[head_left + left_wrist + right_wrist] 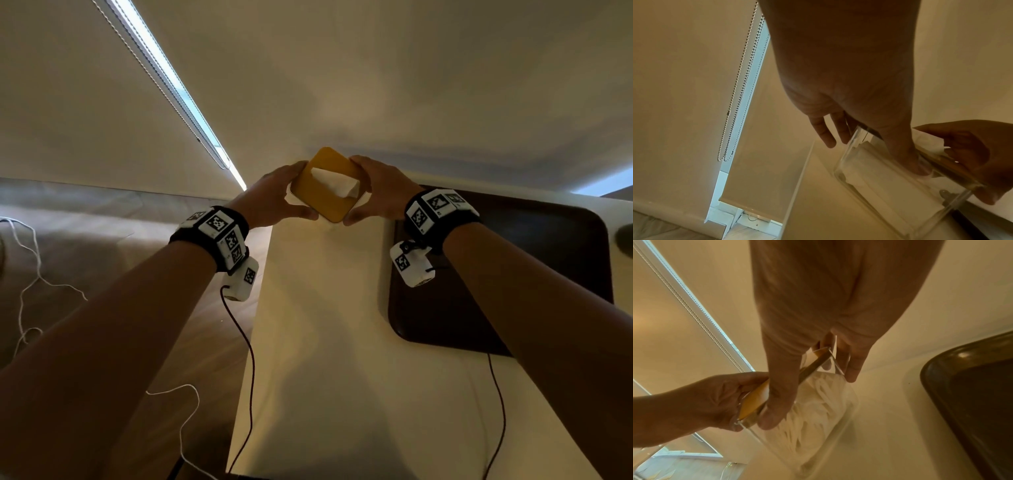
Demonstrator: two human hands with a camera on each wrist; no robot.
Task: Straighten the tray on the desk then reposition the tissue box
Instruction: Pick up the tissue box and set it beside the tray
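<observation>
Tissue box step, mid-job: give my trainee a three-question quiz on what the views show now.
1. True or false: both hands hold the tissue box.
2. Where does the tray lie from the box? A) to its left B) to its right C) under it
3. Fill in: the box's lid is ____ in colour.

Key: 1 true, the left hand and right hand grip opposite sides. 2 B. 3 yellow.

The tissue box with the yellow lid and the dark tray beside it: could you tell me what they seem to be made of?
Tissue box: clear, glossy walls, likely acrylic, since the white tissues show through. Its yellow lid: matte, perhaps wood or plastic. Dark brown tray: smooth, with shiny highlights on the rim, so lacquered wood or plastic.
</observation>
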